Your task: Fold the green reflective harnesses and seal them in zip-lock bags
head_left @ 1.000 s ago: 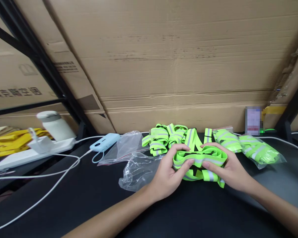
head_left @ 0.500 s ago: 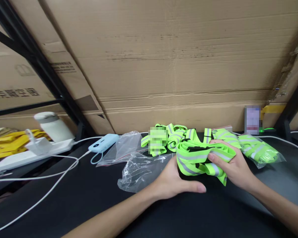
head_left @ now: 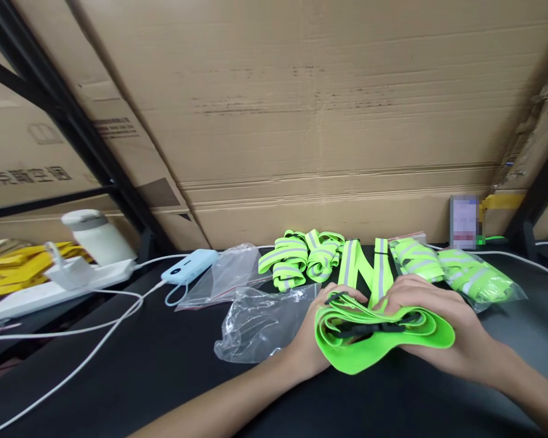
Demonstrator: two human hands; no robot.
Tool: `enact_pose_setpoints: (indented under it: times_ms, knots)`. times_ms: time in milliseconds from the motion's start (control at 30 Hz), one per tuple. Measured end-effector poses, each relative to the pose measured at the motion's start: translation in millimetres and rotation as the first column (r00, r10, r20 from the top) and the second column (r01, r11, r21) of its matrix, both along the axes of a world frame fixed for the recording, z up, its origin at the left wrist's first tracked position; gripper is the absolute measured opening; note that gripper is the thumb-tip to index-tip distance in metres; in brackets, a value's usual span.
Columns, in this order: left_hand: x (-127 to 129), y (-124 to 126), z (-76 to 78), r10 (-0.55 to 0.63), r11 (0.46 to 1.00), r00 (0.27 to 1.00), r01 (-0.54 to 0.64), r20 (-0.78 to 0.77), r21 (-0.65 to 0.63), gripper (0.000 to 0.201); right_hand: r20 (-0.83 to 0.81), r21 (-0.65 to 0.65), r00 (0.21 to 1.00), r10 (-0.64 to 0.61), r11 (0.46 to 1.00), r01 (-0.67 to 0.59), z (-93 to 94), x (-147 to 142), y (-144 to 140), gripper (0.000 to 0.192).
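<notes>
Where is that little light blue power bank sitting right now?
The light blue power bank lies left of centre on the black table, between the white power strip and a clear plastic bag.

Your strap bundle [head_left: 383,334]: matt neon-green woven cloth, grey reflective stripes on the straps behind [head_left: 365,267]. Bag [head_left: 256,322] beside it: clear, glossy, crinkled plastic. Table [head_left: 164,365] smooth matt black; box [head_left: 324,121] rough brown cardboard
</notes>
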State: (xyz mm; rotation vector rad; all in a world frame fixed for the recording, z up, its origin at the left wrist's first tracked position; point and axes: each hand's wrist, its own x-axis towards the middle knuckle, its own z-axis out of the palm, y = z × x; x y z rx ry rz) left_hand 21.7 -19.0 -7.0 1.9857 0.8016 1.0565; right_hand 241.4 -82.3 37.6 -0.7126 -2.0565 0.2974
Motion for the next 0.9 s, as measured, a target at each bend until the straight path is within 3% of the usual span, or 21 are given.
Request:
enact_pose_setpoints:
  times_ms: [133,267,333,400,467,600,667,800,900]
  knots:
    - [-4.7,0.2,-0.6,-0.115,0.960,0.969,0.165,-0.219,0.226,0.017,0.143,-0.065,0.981,-0.130,0.988,0.141,-9.0,17.4,-18.8,0.026]
    - [-3.7,-0.1,-1.3,-0.292,0.877,0.889,0.396,-0.354,0.272,0.009,0.103,-0.102,0.990,-0.096,0.989,0.107,-32.6,26.7,-42.1,0.020]
    - [-5.4,1.1,2.7,-0.396,0.834,0.822,0.508,-0.409,0.214,0.023,0.095,-0.101,0.989,-0.112,0.987,0.122,-47.0,29.4,-50.2,0.012]
    - [-8.9,3.0,10.3,-0.444,0.809,0.770,0.564,-0.458,0.164,0.050,0.106,-0.104,0.984,-0.144,0.982,0.155,-60.6,31.2,-55.9,0.018]
    - [-11.2,5.6,19.3,-0.401,0.825,0.770,0.539,-0.497,0.169,0.063,0.101,-0.117,0.979,-0.178,0.975,0.190,-71.2,31.5,-60.1,0.025]
    - [1.7,10.4,29.2,-0.300,0.868,0.811,0.450,-0.502,0.207,0.049,0.032,-0.154,0.980,-0.198,0.967,0.201,-77.9,28.2,-65.5,0.025]
    - [16.5,12.6,25.9,-0.345,0.846,0.766,0.504,-0.542,0.175,0.041,0.001,-0.198,0.979,-0.203,0.960,0.199,-75.3,27.2,-66.9,0.021]
    - [42.4,19.8,8.9,-0.319,0.827,0.651,0.546,-0.689,0.133,0.054,-0.030,-0.336,0.951,-0.308,0.899,0.281,-68.2,30.4,-70.4,0.019]
    - [46.3,26.5,1.3,-0.242,0.836,0.659,0.514,-0.713,0.192,0.057,-0.019,-0.358,0.938,-0.345,0.879,0.316,-66.2,33.3,-75.6,0.018]
